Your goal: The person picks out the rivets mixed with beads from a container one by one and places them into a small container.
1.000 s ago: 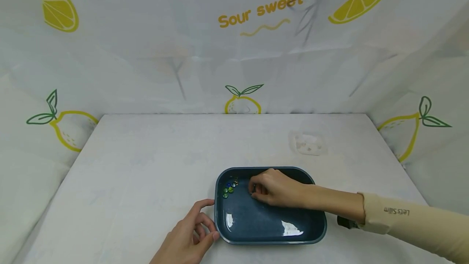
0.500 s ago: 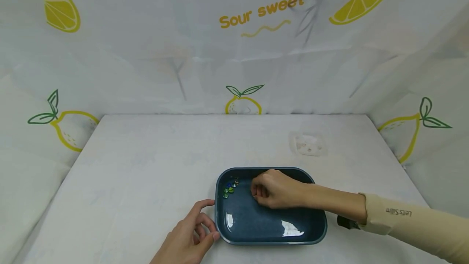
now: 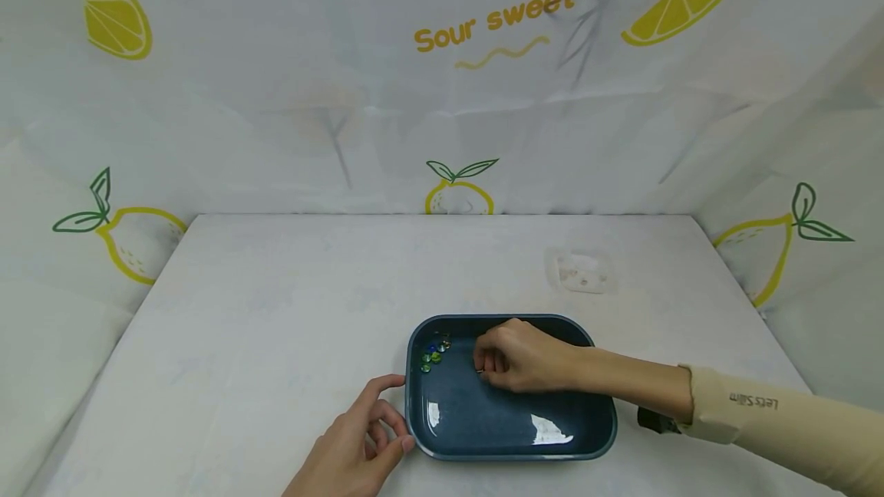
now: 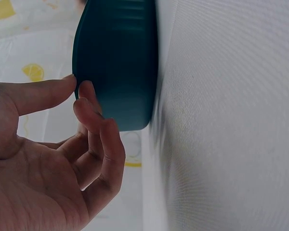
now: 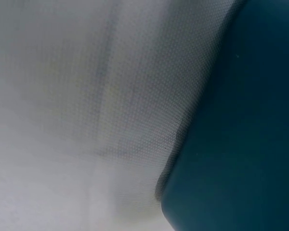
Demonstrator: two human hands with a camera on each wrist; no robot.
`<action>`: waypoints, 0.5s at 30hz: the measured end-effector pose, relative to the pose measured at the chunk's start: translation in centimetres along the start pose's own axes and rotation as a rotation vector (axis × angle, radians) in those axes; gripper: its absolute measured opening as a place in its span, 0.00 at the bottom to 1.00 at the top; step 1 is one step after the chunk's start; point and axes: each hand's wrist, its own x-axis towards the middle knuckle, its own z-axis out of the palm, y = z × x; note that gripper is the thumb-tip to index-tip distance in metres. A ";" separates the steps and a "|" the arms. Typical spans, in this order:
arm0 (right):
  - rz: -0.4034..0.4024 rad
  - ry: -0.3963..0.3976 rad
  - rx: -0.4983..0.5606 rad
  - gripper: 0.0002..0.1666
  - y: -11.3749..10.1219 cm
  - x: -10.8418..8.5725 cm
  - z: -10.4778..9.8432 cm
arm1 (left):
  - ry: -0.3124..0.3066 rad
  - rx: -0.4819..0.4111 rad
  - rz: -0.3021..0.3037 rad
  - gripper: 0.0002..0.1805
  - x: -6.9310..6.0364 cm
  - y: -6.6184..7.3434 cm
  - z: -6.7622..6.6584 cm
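Note:
A dark blue tray (image 3: 504, 420) with rounded corners sits on the white table. Inside its far left corner lie several small glass marbles (image 3: 436, 357), green, blue and amber. My left hand (image 3: 359, 436) is at the tray's left side, with loosely bent fingers and its fingertips touching the outer wall; the left wrist view shows this contact too. Over the tray's middle my right hand (image 3: 521, 359) has curled fingers pinching a small shiny piece (image 3: 479, 371), mostly hidden by the fingertips. Only the tray's outer wall (image 5: 236, 144) and the table show in the right wrist view.
A clear plastic container (image 3: 582, 273) stands behind the tray to the right, with small specks visible in it. White cloth walls (image 3: 311, 136) printed with lemons close off the table's back and sides.
My right hand has shifted slightly to the right and toward me inside the tray, its fingers still curled. The left hand, the tray and the marbles have kept their places.

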 end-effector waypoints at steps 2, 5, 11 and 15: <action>0.001 0.000 0.004 0.05 0.1 0.0 0.0 | 0.002 0.001 0.002 0.38 0.0 0.0 0.0; -0.005 0.002 0.007 0.06 0.1 -0.1 0.0 | 0.003 0.001 0.009 0.37 0.0 0.0 0.0; -0.006 -0.010 0.053 0.07 0.1 -0.2 -0.2 | -0.003 -0.004 0.024 0.36 -0.1 -0.1 -0.1; 0.009 -0.019 0.097 0.08 0.2 -0.3 -0.3 | -0.003 -0.006 0.030 0.36 -0.1 -0.1 -0.1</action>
